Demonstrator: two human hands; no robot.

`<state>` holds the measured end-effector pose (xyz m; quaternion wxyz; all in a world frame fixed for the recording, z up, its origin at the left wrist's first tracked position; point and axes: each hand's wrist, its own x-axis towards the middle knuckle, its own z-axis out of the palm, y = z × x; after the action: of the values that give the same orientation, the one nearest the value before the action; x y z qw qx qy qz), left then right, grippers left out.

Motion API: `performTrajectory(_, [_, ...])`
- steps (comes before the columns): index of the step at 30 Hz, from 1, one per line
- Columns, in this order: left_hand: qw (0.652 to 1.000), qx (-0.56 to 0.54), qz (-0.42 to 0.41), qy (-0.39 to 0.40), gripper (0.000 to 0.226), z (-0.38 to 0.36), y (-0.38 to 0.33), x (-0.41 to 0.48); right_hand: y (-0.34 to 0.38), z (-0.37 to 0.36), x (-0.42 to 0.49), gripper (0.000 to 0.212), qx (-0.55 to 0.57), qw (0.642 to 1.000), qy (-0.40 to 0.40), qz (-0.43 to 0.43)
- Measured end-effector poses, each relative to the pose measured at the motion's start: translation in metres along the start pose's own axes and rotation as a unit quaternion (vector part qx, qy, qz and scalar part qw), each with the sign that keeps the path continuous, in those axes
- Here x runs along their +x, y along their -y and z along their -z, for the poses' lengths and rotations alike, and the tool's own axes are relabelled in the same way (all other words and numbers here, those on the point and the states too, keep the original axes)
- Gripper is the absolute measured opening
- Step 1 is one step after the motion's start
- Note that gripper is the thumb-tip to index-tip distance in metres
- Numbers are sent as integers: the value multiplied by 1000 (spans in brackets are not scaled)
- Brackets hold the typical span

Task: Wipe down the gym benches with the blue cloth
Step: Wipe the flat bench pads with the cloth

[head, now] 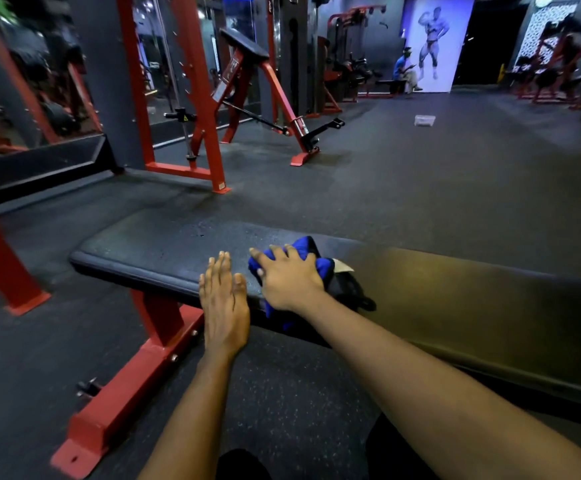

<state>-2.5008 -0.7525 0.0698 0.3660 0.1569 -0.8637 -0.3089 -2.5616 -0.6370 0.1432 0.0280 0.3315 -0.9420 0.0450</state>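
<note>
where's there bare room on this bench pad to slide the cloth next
Bare: the left end of the bench pad, beyond the left hand, and the long stretch right of the blue cloth. Crowded: mid-pad, around the right hand.

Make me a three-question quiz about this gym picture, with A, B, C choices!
1. Where is the blue cloth?
A) on the floor
B) on the bench pad, under the right hand
C) hanging on a rack

2. What colour is the bench's frame?
A) red
B) yellow
C) white

3. How is the left hand?
A) a fist
B) flat, fingers straight, on the pad's near edge
C) holding a bottle

Answers:
1 B: the cloth is bunched on the black pad beneath the right hand.
2 A: the leg and foot bar are red.
3 B: its fingers lie straight and together over the pad's edge, holding nothing.
</note>
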Motion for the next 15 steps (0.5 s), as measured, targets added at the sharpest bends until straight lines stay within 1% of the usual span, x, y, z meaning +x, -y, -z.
performTrajectory(3, [1000, -15, 11, -7, 73, 0, -2, 0, -15, -2, -21, 50, 25, 999, -30, 8])
performTrajectory(6, [999, -22, 33, -32, 65, 1, -2, 6, -47, -5, -50, 49, 30, 998, -59, -21])
performTrajectory(9, [997, 6, 49, -63, 63, 6, 4, 19, -84, 0, -46, 50, 52, 996, -21, -71])
performTrajectory(11, [995, 43, 57, -67, 64, 8, 9, 31, -111, 3, -28, 50, 64, 994, 0, -91])
performTrajectory(13, [992, 86, 59, -65, 68, 4, 13, 35, -132, 5, -6, 51, 73, 992, 1, -107])
performTrajectory(15, [990, 104, 55, -78, 72, -1, 15, 34, -141, 4, 18, 50, 70, 991, -6, -117])
